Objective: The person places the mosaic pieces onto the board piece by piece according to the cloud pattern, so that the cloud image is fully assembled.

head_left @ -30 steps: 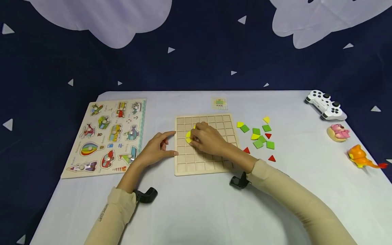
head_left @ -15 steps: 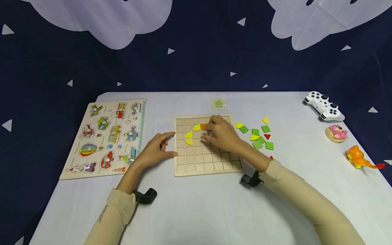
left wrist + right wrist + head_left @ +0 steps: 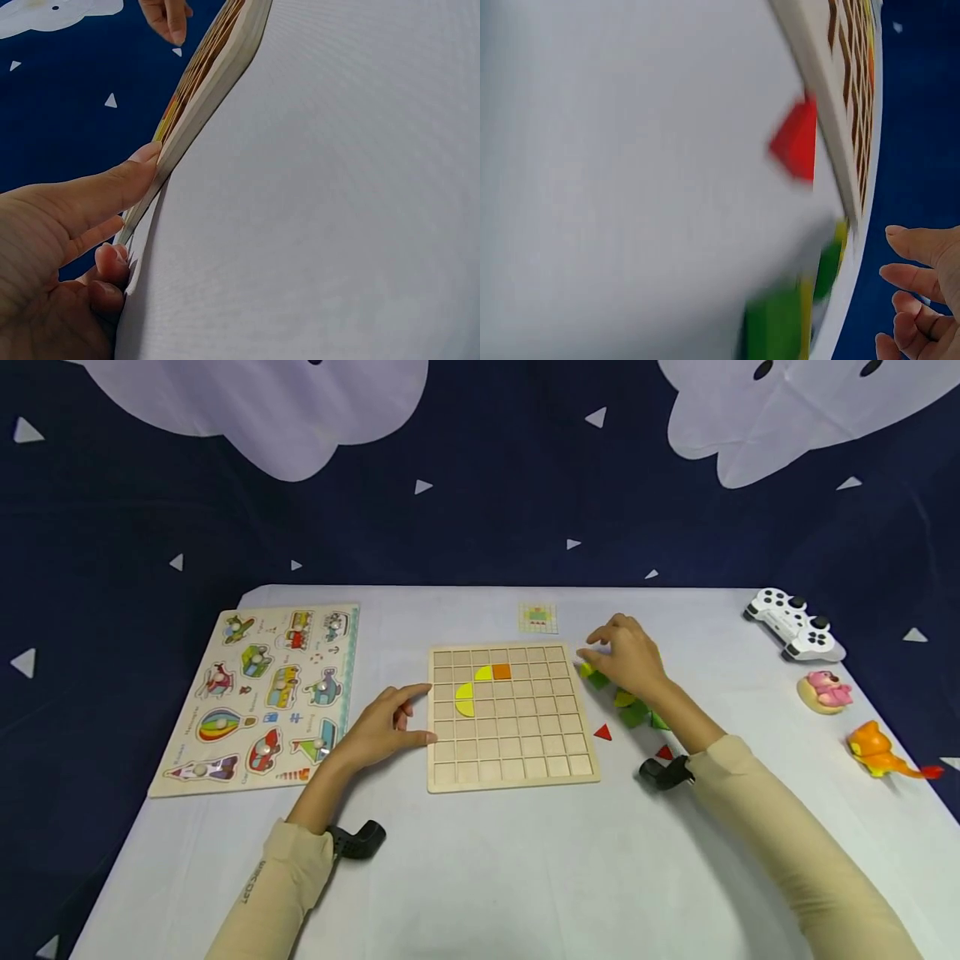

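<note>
A wooden grid board (image 3: 513, 749) lies flat in the middle of the table. Set in its upper left cells are an orange square (image 3: 501, 672), a yellow rounded piece (image 3: 483, 673) and, lower left, a yellow half-round shape (image 3: 465, 700). My left hand (image 3: 381, 727) touches the board's left edge with spread thumb and forefinger; the left wrist view shows the thumb (image 3: 139, 169) against the rim. Off the board's right side, my right hand (image 3: 630, 656) hovers over loose yellow and green pieces (image 3: 634, 713), partly hiding them. Its fingers are parted, holding nothing.
Red triangles (image 3: 603, 732) lie right of the board. A small pattern card (image 3: 537, 618) lies behind it. At left is a vehicle picture puzzle (image 3: 258, 697). Along the right side are a white game controller (image 3: 797, 625), a pink figure (image 3: 825, 692) and an orange toy (image 3: 885, 750).
My right hand has moved right from the board to above the loose pieces, leaving the orange square in a cell beside the yellow piece. My left hand stays at the board's edge.
</note>
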`<state>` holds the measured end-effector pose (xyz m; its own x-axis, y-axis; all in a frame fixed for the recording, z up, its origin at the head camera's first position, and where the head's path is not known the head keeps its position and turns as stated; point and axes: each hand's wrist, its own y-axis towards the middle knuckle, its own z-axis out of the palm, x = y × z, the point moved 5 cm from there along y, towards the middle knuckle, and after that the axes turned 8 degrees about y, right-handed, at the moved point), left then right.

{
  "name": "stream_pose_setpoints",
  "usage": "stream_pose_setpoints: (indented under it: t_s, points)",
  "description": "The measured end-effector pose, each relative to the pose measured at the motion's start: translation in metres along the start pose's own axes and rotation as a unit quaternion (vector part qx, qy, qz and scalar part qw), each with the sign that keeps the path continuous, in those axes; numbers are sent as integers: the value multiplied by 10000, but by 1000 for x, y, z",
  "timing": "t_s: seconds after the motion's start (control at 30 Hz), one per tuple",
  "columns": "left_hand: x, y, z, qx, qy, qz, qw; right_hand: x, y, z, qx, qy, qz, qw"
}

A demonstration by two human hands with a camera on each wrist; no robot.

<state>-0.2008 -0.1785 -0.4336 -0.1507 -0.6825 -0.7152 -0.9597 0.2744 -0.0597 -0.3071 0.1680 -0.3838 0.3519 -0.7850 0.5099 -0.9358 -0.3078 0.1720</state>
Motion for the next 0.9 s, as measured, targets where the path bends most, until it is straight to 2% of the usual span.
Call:
stream_pose_setpoints:
  t_s: [0.2, 0.47, 0.67, 0.9]
  points:
    - [0, 0, 0, -1, 6, -9, 10000, -30, -3, -25, -24, -275, 513, 9983]
    - [1, 0, 0, -19, 24, -1, 10000, -59, -10, -42, -140, -474, 1057, 9932]
    - [1, 1, 0, -5, 38, 19, 10000, -72, -18, -46, -259, -395, 1350, 9897]
    - [0, 1, -1, 3, -2, 79, 10000, -76, -21, -43, -156, -414, 1477, 9880]
